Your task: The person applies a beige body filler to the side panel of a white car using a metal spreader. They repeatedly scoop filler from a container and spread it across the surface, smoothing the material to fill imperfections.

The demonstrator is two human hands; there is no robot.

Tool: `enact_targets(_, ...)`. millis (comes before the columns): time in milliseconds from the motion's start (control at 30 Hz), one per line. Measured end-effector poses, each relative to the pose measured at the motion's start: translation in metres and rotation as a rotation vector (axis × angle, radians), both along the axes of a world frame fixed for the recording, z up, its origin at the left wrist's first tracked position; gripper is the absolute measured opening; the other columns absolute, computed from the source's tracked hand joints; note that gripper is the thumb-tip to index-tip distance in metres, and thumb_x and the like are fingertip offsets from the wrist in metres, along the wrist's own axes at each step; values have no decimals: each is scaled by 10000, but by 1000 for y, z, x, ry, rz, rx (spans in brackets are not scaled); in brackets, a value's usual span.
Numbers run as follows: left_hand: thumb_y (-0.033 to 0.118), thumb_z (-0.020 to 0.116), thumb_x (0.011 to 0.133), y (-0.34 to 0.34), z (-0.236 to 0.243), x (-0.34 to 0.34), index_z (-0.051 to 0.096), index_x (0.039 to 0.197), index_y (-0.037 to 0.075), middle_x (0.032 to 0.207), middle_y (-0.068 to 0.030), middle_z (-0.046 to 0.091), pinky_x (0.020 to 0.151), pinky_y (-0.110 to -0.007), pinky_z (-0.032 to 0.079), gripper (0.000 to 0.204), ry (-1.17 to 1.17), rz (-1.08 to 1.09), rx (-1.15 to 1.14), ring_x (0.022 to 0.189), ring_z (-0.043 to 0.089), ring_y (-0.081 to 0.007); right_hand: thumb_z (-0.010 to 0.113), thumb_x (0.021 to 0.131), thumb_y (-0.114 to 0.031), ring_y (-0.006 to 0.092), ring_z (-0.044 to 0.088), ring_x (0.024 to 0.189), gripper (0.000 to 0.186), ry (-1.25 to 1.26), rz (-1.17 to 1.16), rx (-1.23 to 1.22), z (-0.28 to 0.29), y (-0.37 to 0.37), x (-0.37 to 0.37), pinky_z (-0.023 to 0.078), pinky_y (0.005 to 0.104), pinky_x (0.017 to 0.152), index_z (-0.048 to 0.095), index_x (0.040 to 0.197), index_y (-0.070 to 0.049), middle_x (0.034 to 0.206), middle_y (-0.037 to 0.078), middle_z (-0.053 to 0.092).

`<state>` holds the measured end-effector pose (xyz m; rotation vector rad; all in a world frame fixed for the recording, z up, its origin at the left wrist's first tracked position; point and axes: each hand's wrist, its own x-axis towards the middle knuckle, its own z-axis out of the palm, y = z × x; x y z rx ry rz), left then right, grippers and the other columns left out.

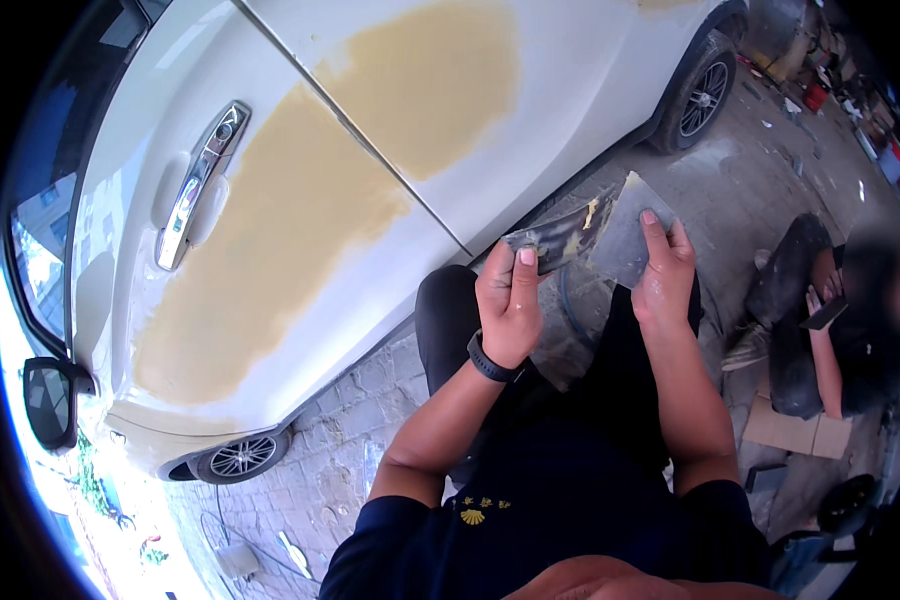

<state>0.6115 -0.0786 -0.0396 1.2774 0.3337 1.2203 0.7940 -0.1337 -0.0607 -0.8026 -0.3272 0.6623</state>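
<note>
My left hand [510, 305] is closed on a dark, putty-smeared spreader blade [562, 240], its thumb lying on top. In my right hand [664, 280] I grip a flat grey filler spreader [625, 235], thumb on its face. The two blades meet or overlap at their inner edges, where a dab of yellowish putty shows on the dark one. Left of my hands stands a white car [370, 290]. Broad tan filler patches cover its front door [270, 240] and rear door [425, 85], on both sides of the door gap.
A chrome door handle [202, 185] and a side mirror [52, 400] stick out from the car. At the right a co-worker [820, 310] sits low, holding a dark flat piece, beside flattened cardboard [795, 428]. Assorted clutter [875, 130] lies at the far right on the paved ground.
</note>
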Motion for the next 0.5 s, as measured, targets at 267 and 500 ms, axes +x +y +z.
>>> enact_targets(267,58,476,1078,2,24,-24,602,1373,-33,1140,-114,725,935,-303,513,333,420,12,220,985,659,-159,692,1032,-108,91,649,990,203,-63,53,-30,7,-3,0,510,259,904,697,1196,10,1098,37,724)
enact_targets(500,61,502,1056,7,29,-24,596,1401,-38,1127,-191,720,909,-319,521,371,483,15,412,950,682,-243,691,1033,-101,79,646,958,187,-164,101,-62,17,-3,-12,513,248,878,702,1177,18,1074,33,726)
